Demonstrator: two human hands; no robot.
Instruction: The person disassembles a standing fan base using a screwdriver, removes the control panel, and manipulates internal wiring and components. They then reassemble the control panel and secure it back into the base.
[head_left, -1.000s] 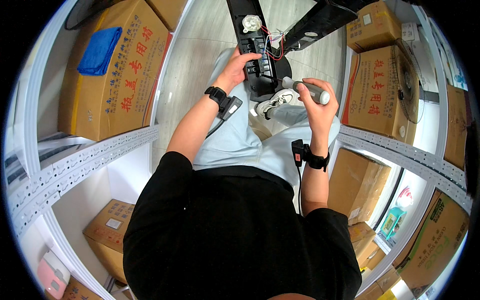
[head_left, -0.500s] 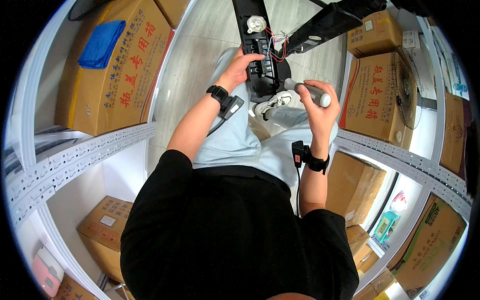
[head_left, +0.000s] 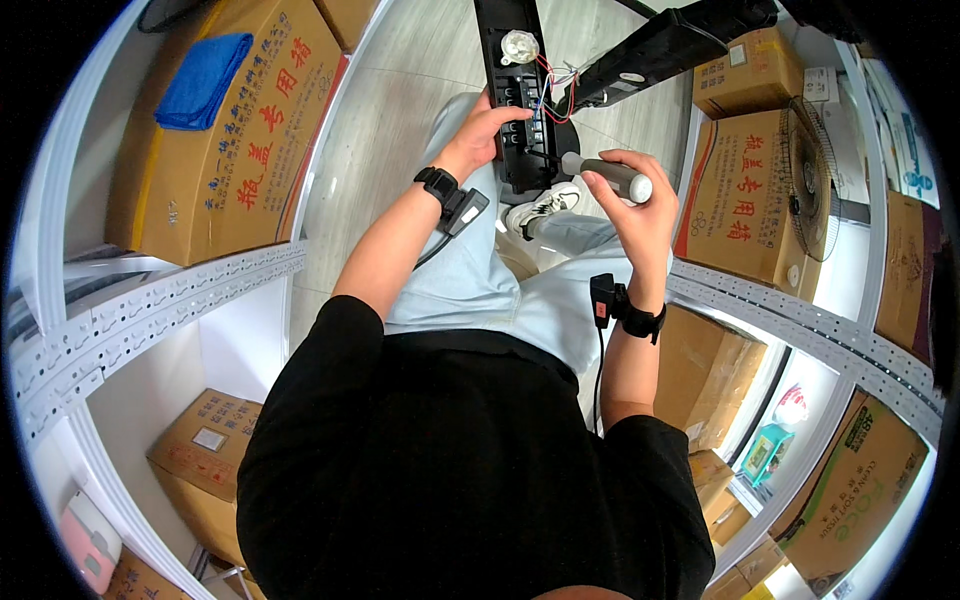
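Observation:
My left hand (head_left: 478, 135) grips the left edge of a long black panel (head_left: 500, 28), its thumb over the row of black switches (head_left: 515, 135). The panel also carries a round white part (head_left: 519, 47), with red, blue and white wires (head_left: 560, 85) looping off to the right. In my right hand (head_left: 642, 210) is a screwdriver with a thick grey handle (head_left: 610, 173); its dark shaft points left into the lower part of the switch row, the tip too small to make out. A tall black stand (head_left: 665, 50) on a round dark base is just right of the panel.
Metal shelving (head_left: 160, 304) flanks me on both sides, holding cardboard boxes (head_left: 210, 200). A folded blue cloth (head_left: 203, 80) lies on the upper left box. A wire fan guard (head_left: 815, 180) leans on the right boxes. My legs (head_left: 480, 290) are below the panel, over a light floor (head_left: 390, 60).
The panel and my left hand have shifted a little to the right in the picture. The screwdriver handle has moved slightly left and up, my right fingers moving with it.

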